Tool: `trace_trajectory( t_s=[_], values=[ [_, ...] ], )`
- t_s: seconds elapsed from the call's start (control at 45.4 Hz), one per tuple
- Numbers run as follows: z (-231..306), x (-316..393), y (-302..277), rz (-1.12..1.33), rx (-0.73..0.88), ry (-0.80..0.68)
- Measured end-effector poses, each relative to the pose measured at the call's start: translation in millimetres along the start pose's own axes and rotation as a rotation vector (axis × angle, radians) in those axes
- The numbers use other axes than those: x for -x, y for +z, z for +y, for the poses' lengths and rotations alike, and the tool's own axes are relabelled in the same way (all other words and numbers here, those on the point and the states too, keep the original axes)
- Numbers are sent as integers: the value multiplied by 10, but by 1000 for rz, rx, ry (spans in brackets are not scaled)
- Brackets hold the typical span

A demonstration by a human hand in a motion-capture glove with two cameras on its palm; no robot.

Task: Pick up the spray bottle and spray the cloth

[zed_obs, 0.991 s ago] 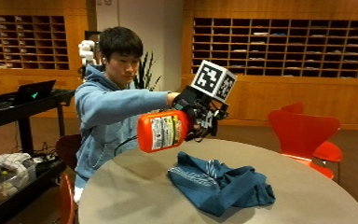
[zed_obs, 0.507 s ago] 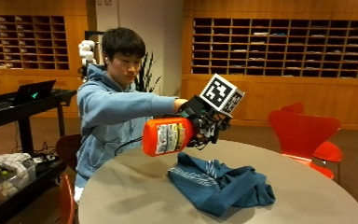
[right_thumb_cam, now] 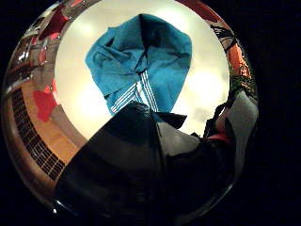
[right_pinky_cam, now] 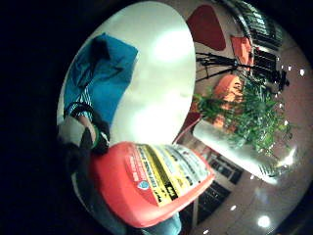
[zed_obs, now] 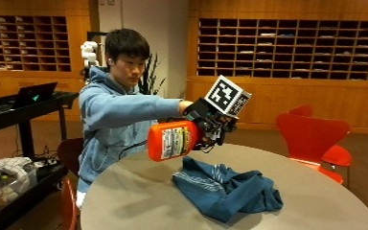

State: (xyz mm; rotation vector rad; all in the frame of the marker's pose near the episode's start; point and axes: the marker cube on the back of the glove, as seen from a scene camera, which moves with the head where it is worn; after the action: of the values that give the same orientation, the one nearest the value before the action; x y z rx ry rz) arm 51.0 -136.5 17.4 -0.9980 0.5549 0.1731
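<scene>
Orange-red plastic catches the eye first: a spray bottle held in the air above the near edge of a round grey desk. A seated person in a light blue hoodie reaches out with the black-gloved right hand, whose fingers are curled round the bottle's neck end. The bottle is tipped on its side, its body pointing back toward the person and its white and yellow label facing outward. It touches neither the desk nor the cloth.

Just below and slightly ahead of the hand, a blue cloth lies crumpled on the desk, with thin white stripes showing along one fold. The thumb-side palm view looks straight down on the cloth, which spreads over the pale desk, while dark parts of the glove fill the nearer part of that view. The little-finger-side palm view is largely filled by the bottle's red body and label, close to the palm, with the cloth on the desk beyond it.

An orange chair stands beside the desk. A black cart stands next to the person, a leafy plant behind them, and wooden pigeonhole shelves line the back wall.
</scene>
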Motion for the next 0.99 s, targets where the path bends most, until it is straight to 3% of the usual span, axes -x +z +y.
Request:
trace_trajectory(
  t_s=[0.132, 0.375, 0.551, 0.771, 0.991],
  values=[
    [40, 90, -92, -124, -62, -98],
    [453, 425, -731, -651, -351, -444],
    [723, 942, -1055, -964, -515, -594],
    [609, 1575, -1134, -1364, -646, -637],
    [253, 2229, -801, -1514, -709, -549]
  ],
)
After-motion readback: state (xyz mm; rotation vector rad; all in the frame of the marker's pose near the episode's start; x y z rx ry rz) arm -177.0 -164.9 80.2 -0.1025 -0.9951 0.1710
